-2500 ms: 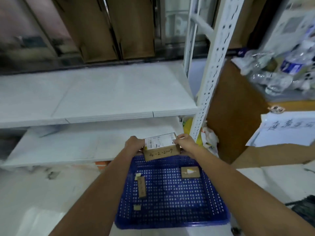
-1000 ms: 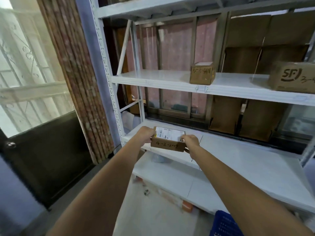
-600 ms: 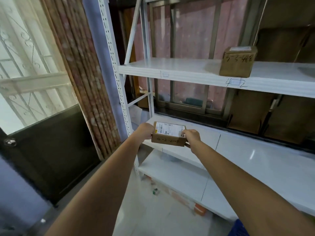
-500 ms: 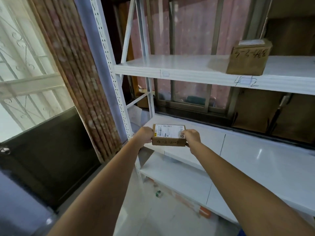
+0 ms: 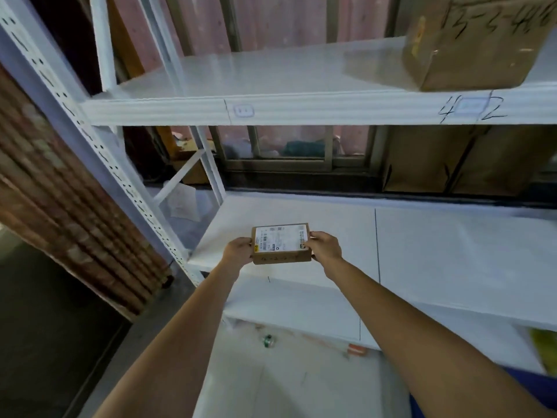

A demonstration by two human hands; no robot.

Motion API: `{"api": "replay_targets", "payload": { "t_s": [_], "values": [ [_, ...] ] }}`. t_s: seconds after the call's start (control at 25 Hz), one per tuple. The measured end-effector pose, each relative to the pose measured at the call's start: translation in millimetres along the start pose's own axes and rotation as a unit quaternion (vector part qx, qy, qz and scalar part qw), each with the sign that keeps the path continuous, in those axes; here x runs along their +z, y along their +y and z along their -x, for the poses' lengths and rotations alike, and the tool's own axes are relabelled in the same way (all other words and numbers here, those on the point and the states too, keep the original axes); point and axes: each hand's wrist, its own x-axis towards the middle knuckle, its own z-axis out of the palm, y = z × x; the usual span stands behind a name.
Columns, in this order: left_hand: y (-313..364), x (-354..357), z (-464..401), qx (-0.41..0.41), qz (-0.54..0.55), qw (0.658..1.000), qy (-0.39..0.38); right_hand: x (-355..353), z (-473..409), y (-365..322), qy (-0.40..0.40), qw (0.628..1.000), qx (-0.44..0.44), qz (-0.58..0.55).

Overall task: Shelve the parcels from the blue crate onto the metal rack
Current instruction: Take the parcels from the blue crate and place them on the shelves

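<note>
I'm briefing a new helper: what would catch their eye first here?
A small cardboard parcel with a white label, held at its ends by the left hand and right hand over the middle shelf. Up right, a bigger box sits on the upper shelf.

Brown curtain (image 5: 69, 212) left; perhaps a bottle cap (image 5: 267, 340) on the floor
</note>
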Motion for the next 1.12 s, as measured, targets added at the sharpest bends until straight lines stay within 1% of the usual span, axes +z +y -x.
{"api": "replay_targets", "payload": {
  "t_s": [0.12, 0.2, 0.32, 0.52, 0.72, 0.8, 0.92, 1.0, 1.12],
  "values": [
    [-12.9, 0.0, -54.6, -0.02, 0.002, 0.999, -0.046, 27.9, -23.1, 18.9, 0.042, 0.998, 0.035, -0.009],
    [-24.6, -6.0, -91.8, -0.053, -0.028, 0.995, -0.078, 49.6, -36.6, 34.6, 0.075, 0.995, 0.066, -0.004],
    [-47.5, -16.1, -139.7, -0.076, -0.059, 0.987, -0.128, 80.0, -57.2, 55.4, 0.079, 0.992, 0.098, -0.007],
    [-92.3, -23.7, -196.2, -0.115, -0.085, 0.978, -0.155, 121.7, -81.9, 91.2, 0.083, 0.99, 0.115, 0.026],
    [-122.9, -10.6, -216.4, -0.106, -0.13, 0.965, -0.203, 133.3, -96.0, 111.0, 0.094, 0.986, 0.119, 0.071],
    [-131.1, -5.2, -218.2, -0.091, -0.129, 0.966, -0.204, 131.7, -101.7, 116.0, 0.099, 0.985, 0.11, 0.086],
    [-134.3, -5.0, -217.2, -0.09, -0.12, 0.968, -0.201, 129.7, -106.6, 118.8, 0.096, 0.985, 0.103, 0.098],
    [-131.7, -6.9, -217.5, -0.098, -0.13, 0.966, -0.2, 129.1, -106.4, 121.3, 0.097, 0.984, 0.114, 0.097],
    [-120.9, -7.5, -216.7, -0.11, -0.149, 0.966, -0.183, 118.7, -102.1, 120.7, 0.108, 0.981, 0.147, 0.066]
  ]
}}
